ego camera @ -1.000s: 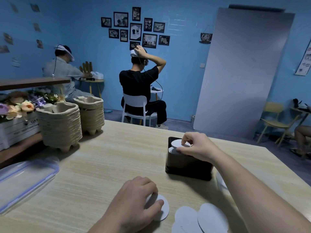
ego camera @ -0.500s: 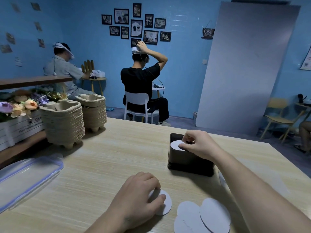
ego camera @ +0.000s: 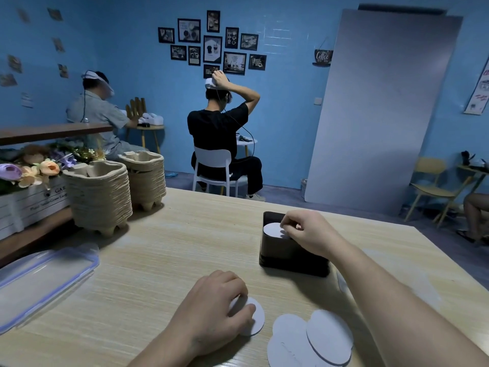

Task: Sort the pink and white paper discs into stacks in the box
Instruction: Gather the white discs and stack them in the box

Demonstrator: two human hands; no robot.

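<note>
A small black box [ego camera: 283, 254] stands on the wooden table, right of centre. My right hand [ego camera: 308, 231] hovers over its top with curled fingers touching a pale disc [ego camera: 272, 229] that lies on the stack inside. My left hand [ego camera: 215, 305] rests near the table's front edge, fingers curled over another pale disc [ego camera: 258, 317] lying flat. Several loose pale discs [ego camera: 309, 337] overlap on the table to the right of that hand. The dim bluish light hides which discs are pink and which are white.
Two stacks of moulded paper trays [ego camera: 102, 196] stand at the left rear of the table. A clear plastic lid [ego camera: 39, 279] lies at the left edge. A flower box [ego camera: 29, 197] sits on a shelf to the left. Two seated people are beyond the table.
My right hand has lowered the disc onto the stack in the box and stays on it. My left hand has stayed on its disc.
</note>
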